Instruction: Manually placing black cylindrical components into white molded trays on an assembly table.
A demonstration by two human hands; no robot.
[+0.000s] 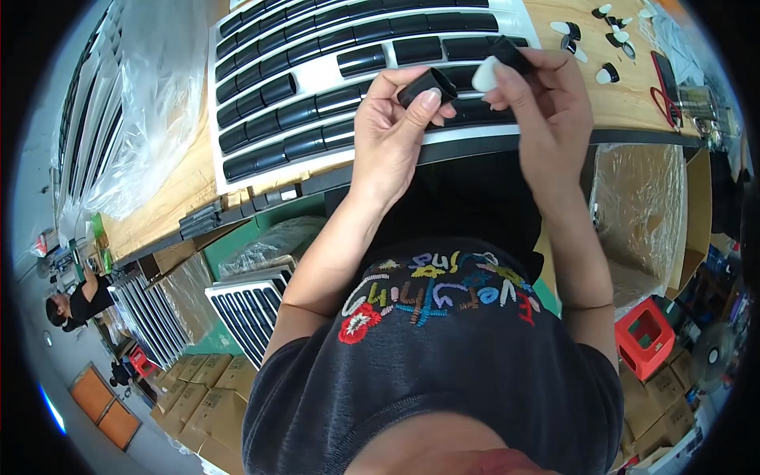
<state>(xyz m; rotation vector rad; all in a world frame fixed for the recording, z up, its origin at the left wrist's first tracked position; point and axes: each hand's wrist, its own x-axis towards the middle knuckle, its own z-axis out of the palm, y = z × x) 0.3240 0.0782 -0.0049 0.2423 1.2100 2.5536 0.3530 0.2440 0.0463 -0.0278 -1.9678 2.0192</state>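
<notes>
Over the table's near edge, my left hand (pixel 388 127) is closed round a short glossy black hollow cap (pixel 427 89), its open end turned to the right. My right hand (pixel 550 103) is closed on a small black piece (pixel 511 55) with a rounded white tip (pixel 484 75), held between thumb and fingers. The white tip points left toward the cap's opening, and a small gap lies between the two. Below and behind both hands is a white tray (pixel 315 73) bearing rows of similar black caps (pixel 362 59), with a gap in one row.
Loose black-and-white pieces (pixel 607 74) lie on the wooden table's right side, near red-handled scissors (pixel 666 104). Clear plastic film (pixel 162 103) covers stacked trays on the left. A red stool (pixel 645 339) and cardboard boxes (pixel 214 404) stand below. Another person (pixel 83 301) is far left.
</notes>
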